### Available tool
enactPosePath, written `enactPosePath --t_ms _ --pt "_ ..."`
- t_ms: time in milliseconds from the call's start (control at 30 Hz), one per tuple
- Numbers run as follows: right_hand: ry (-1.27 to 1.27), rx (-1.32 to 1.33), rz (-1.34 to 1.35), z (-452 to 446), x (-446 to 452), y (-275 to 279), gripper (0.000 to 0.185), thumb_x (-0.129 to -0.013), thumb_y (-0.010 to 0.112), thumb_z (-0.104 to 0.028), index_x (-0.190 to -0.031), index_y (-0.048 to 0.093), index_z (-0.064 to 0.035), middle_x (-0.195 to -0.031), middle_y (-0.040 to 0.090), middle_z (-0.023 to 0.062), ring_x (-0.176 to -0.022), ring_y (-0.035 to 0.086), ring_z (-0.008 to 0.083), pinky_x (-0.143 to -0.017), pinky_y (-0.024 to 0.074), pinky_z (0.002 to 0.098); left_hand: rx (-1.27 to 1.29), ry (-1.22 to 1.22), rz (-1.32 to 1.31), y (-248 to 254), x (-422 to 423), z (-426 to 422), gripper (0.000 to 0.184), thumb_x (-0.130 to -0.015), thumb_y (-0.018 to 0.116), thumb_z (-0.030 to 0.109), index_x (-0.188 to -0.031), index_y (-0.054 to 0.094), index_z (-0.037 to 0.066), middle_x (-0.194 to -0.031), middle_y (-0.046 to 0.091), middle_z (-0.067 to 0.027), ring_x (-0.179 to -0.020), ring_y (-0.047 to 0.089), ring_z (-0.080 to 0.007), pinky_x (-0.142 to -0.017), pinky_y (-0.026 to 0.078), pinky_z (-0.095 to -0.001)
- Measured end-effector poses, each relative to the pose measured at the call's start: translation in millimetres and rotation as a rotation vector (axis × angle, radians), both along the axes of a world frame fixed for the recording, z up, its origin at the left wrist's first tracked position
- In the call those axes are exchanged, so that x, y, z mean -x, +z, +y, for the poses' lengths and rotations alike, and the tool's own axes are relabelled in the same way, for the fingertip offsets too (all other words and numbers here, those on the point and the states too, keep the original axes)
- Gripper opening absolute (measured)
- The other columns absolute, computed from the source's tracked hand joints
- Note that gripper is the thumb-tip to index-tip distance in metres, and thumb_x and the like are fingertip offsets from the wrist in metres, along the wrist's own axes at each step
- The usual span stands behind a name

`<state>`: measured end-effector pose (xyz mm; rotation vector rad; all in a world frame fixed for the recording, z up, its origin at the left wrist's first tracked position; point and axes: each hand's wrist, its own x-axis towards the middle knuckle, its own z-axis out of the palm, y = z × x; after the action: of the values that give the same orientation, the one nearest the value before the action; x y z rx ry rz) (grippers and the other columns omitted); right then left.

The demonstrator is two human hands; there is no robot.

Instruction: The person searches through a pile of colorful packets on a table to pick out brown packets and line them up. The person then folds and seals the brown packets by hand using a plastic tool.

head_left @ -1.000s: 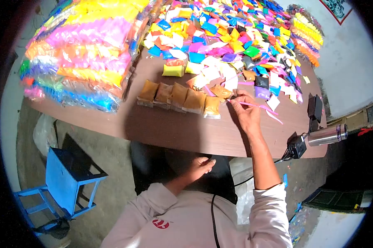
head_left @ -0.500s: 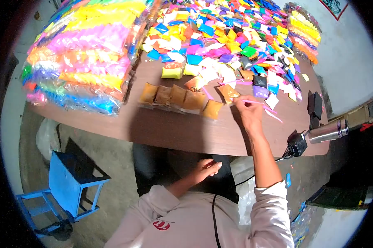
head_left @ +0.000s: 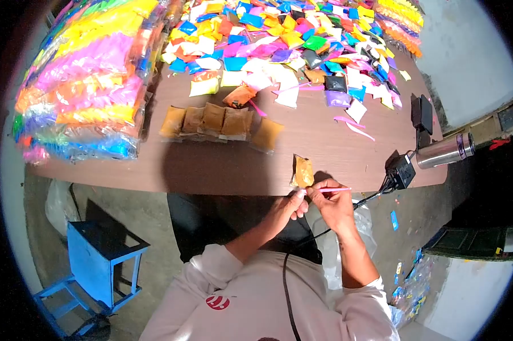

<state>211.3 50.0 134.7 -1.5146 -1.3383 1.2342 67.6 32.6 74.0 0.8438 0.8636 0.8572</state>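
Note:
A small golden-brown packet [head_left: 304, 171] in clear wrap is held upright over the table's front edge. My left hand [head_left: 289, 211] pinches its bottom edge between thumb and finger. Right beside it, my right hand [head_left: 334, 207] is closed on a thin pink plastic stick [head_left: 340, 189] that points right, its fingertips meeting the packet's lower corner. Farther left on the table, several similar brown packets [head_left: 214, 120] stand in a row, with one more brown packet [head_left: 267, 135] at the row's right end.
A heap of colourful packets [head_left: 279, 40] covers the back of the table [head_left: 222, 170]. Large bags of packets [head_left: 91, 85] are stacked at left. Loose pink strips [head_left: 356, 128], a black adapter [head_left: 403, 173] with cables and a steel flask [head_left: 445, 152] lie at right. A blue stool [head_left: 100, 261] stands on the floor.
My right hand has brought the brown packet and pink stick from the heap's edge back toward my body. My left hand has risen from my lap and taken hold of the packet.

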Motion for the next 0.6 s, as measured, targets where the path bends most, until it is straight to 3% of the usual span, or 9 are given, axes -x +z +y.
enactPosePath --t_ms 100,200,333,433,600 --pt "0.041 -0.123 -0.034 13 -26 3 0.004 -0.084 0.058 -0.002 -0.079 0.058 -0.0017 -0.072 0.056 -0.0018 -0.067 0.048 0.0051 -0.059 0.0402 0.0219 0.005 -0.01 0.02 -10 0 0 0.054 -0.096 0.031 0.049 -0.081 0.057 0.004 -0.077 0.056 -0.0033 -0.068 0.05 -0.0112 -0.061 0.041 -0.0245" --pt "0.048 0.076 -0.085 47 -52 28 0.012 -0.086 0.057 -0.008 -0.075 0.059 -0.0029 -0.064 0.052 -0.0039 -0.058 0.045 0.0056 -0.052 0.0353 0.0216 0.062 -0.035 -0.001 -11 -1 -3 0.058 -0.095 0.03 0.052 -0.079 0.057 0.004 -0.076 0.057 -0.0043 -0.067 0.05 -0.0121 -0.062 0.041 -0.0251" --pt "0.109 0.085 -0.14 87 -69 17 0.021 -0.085 0.064 -0.018 -0.073 0.063 -0.0011 -0.063 0.058 -0.0005 -0.054 0.047 0.006 -0.048 0.0365 0.0232 0.125 -0.04 -0.002 -1 0 0 0.06 -0.093 0.031 0.055 -0.078 0.057 0.004 -0.077 0.057 -0.0058 -0.067 0.05 -0.0135 -0.064 0.041 -0.0264" --pt "-0.059 0.027 -0.217 103 -78 23 0.025 -0.084 0.066 -0.024 -0.073 0.064 -0.0014 -0.061 0.059 0.0007 -0.05 0.046 0.007 -0.047 0.0375 0.0239 0.136 -0.05 0.0 -4 1 1 0.061 -0.093 0.031 0.056 -0.079 0.058 0.003 -0.076 0.057 -0.0059 -0.068 0.05 -0.0137 -0.064 0.041 -0.0266" --pt "-0.315 -0.134 -0.745 105 -85 27 0.034 -0.081 0.068 -0.029 -0.097 0.063 0.0013 -0.07 0.064 0.0081 -0.062 0.058 0.0165 -0.059 0.0453 0.0307 0.16 -0.059 0.001 -20 4 -3 0.055 -0.092 0.037 0.052 -0.081 0.058 0.002 -0.076 0.057 -0.0062 -0.068 0.05 -0.014 -0.065 0.041 -0.0272"
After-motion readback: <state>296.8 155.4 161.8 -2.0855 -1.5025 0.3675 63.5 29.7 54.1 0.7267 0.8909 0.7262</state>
